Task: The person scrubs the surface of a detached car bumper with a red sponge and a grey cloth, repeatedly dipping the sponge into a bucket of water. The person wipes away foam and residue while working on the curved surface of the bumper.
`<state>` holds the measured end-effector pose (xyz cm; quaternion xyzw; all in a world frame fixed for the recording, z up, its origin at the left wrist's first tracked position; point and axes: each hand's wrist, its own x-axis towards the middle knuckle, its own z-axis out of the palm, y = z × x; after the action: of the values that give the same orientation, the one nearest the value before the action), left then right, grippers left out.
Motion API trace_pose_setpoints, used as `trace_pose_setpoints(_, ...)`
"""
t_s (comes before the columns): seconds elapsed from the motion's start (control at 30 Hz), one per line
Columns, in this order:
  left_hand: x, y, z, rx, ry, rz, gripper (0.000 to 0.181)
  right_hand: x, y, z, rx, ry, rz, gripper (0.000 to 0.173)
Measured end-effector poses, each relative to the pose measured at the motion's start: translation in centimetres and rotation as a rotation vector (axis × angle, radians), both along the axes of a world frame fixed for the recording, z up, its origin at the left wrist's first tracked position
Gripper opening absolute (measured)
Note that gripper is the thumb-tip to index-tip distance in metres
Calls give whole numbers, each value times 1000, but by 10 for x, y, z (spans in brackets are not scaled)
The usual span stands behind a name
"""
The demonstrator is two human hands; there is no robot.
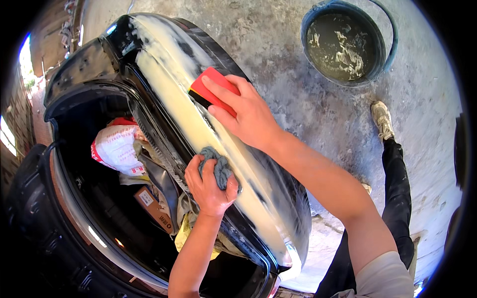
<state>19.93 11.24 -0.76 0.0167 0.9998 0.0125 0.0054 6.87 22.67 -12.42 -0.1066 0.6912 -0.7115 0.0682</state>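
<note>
Before me lies the rear bumper [261, 182] of a black car, coated along its top with cream-coloured body filler [167, 100]. My right hand [246, 111] grips a red sanding block [214, 85] with a dark lower layer, and the block rests on the filled surface. Bunched in my left hand [210, 186] is a wet-looking grey-blue cloth [216, 165], pressed against the bumper's top edge nearer to me. Any sandpaper beneath the block is hidden from view.
The boot [108, 212] is open, holding a white and red plastic sack [119, 149], a brown cardboard box [152, 208] and a yellow bag [182, 234]. A blue-rimmed bucket [305, 44] of murky water stands on the stained concrete floor [268, 48]. My shoe [382, 117] is below it.
</note>
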Motion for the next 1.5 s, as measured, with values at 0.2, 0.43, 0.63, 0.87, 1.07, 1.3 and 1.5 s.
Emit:
trace_pose_setpoints(0.2, 6, -7, 11, -45, -20, 27, 50, 182, 94, 21, 41, -65, 220, 58)
trace_pose_setpoints(0.43, 3, -5, 3, -28, 1, -7, 51, 18, 13, 5, -15, 83, 5, 53)
trace_pose_setpoints(0.63, 6, -8, 9, -50, -12, 14, 50, 77, 36, 13, -8, -38, 96, 52)
trace_pose_setpoints(0.87, 6, -7, 5, -38, -16, 11, 50, 128, 79, 9, 4, 15, 206, 53)
trace_pose_setpoints(1.07, 0, -3, -3, 0, 2, -10, 50, 0, -8, 0, -153, -29, -39, 53)
trace_pose_setpoints(1.3, 6, -5, 7, -36, -20, 11, 50, 179, 92, 16, -21, -108, 223, 56)
trace_pose_setpoints(1.5, 4, -3, 3, -14, -12, -4, 48, 4, -11, 6, -56, 47, -49, 54)
